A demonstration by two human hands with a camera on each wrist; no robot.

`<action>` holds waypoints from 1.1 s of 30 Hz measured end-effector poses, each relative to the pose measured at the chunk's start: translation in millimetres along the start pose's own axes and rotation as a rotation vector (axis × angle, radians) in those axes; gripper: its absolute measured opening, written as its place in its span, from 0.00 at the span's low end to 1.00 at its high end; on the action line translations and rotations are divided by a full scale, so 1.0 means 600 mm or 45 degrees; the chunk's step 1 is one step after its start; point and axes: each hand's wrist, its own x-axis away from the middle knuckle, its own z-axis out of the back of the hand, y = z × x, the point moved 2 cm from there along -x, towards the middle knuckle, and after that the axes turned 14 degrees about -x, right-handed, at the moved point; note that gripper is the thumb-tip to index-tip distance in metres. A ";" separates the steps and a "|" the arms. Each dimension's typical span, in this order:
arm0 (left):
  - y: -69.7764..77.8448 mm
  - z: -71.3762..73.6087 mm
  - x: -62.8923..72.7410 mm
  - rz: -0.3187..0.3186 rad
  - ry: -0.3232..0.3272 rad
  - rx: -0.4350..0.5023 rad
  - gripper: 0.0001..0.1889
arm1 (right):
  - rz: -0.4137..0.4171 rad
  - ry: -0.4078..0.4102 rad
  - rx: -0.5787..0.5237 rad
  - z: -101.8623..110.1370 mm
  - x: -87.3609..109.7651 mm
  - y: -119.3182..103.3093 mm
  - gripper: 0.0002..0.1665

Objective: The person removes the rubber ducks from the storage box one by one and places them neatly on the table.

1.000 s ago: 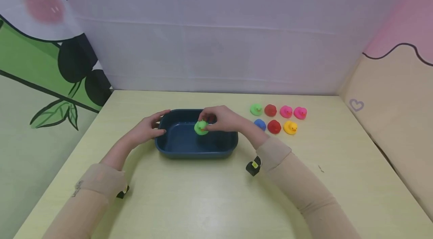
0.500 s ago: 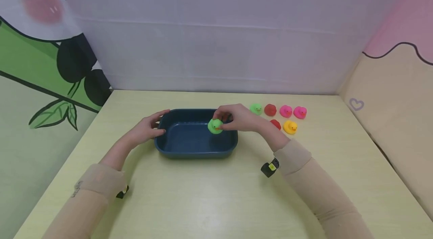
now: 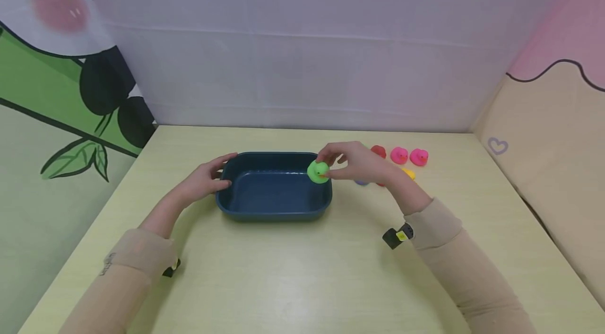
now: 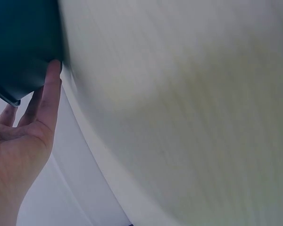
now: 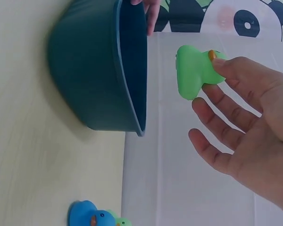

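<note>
My right hand (image 3: pixel 361 162) pinches a green rubber duck (image 3: pixel 317 172) between thumb and fingertips, held in the air over the right rim of a dark blue rectangular basin (image 3: pixel 274 216). From the right wrist, the duck (image 5: pixel 189 73) lies tilted beside the basin's rim, its orange beak by the thumb; the other fingers of the hand (image 5: pixel 254 136) are loosely spread. At the basin's left end my left hand (image 3: pixel 203 181) grips the wall, thumb over the rim and fingers along the outside. The left wrist view has these fingers against the basin's outer side (image 4: pixel 23 42).
Behind the right hand, several rubber ducks stand on the pale wooden table (image 3: pixel 283 281): a red duck (image 3: pixel 378 150), two pink ducks (image 3: pixel 399 155), and a partly covered yellow duck (image 3: pixel 410 173). A blue duck (image 5: pixel 85 215) shows low in the right wrist view. Cloth walls surround the table.
My right hand has carried the green duck rightward from over the basin's middle to its right rim, covering more of the ducks behind. The left hand and the basin have stayed put.
</note>
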 end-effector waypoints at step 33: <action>0.003 0.001 0.001 0.005 -0.025 0.017 0.36 | -0.159 0.289 0.108 0.124 0.159 0.051 0.13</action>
